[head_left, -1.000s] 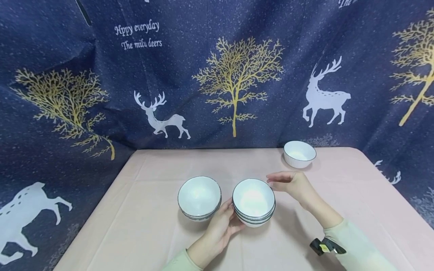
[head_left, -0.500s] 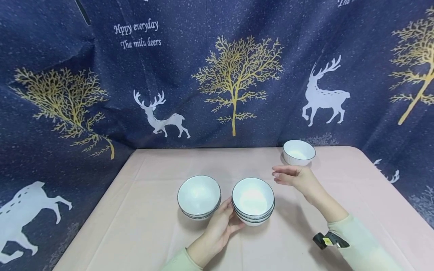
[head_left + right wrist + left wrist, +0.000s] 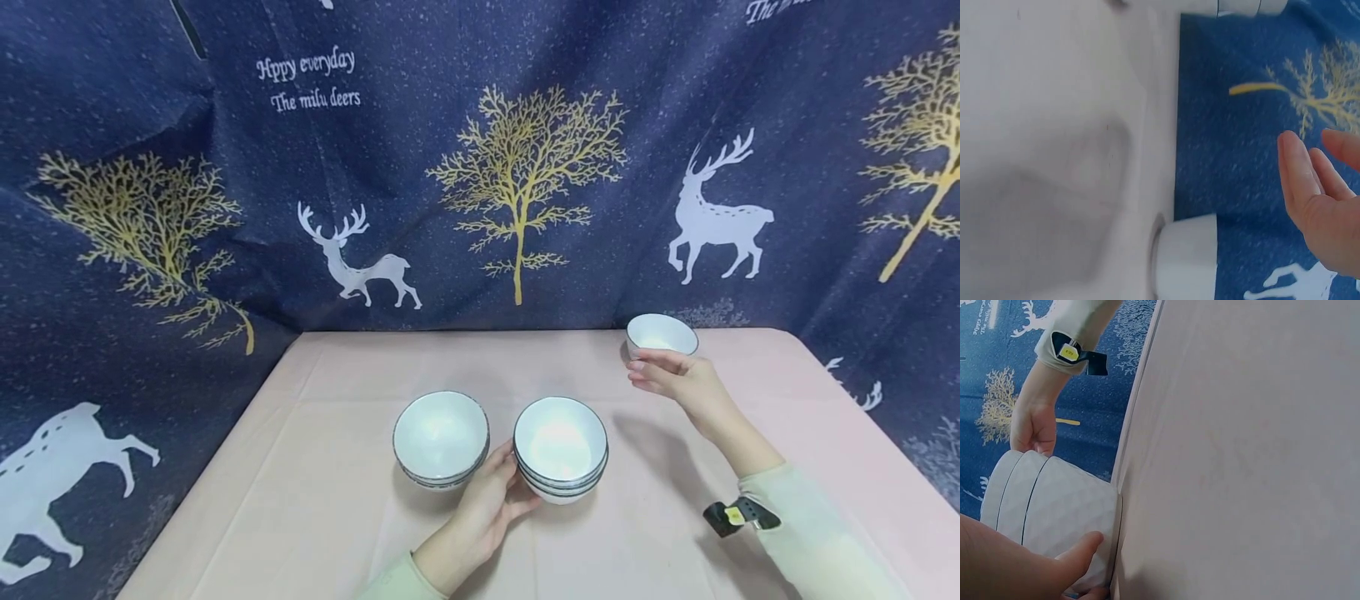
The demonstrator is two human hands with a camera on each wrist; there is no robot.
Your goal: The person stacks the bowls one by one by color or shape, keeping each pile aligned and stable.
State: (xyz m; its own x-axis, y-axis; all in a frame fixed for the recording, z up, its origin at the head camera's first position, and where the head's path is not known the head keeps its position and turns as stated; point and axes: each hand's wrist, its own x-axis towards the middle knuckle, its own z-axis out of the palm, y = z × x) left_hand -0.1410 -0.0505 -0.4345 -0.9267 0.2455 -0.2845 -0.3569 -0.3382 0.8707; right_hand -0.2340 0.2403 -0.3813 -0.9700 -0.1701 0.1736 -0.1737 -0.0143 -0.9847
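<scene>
A stack of white bowls [image 3: 561,440] with dark rims stands in the middle of the table in the head view. My left hand [image 3: 483,502] grips its left side; the left wrist view shows the thumb against the dimpled outer wall of the lowest bowl [image 3: 1079,506]. Farther back on the right sits a single white bowl [image 3: 662,332] with a thin dark rim. In front of it is my right hand [image 3: 686,387], its fingers loosely extended and holding nothing. The right wrist view has that hand [image 3: 1322,200] apart from the single bowl [image 3: 1188,259].
Left of the gripped stack stands another stack of bowls [image 3: 441,437], close to my left hand. A pale pink cloth covers the table [image 3: 337,500]. Behind the table's back edge hangs a dark blue curtain [image 3: 585,250] with deer and trees.
My right hand has moved away from the middle stack, back and to the right, up to the single bowl. My left hand has stayed on the stack.
</scene>
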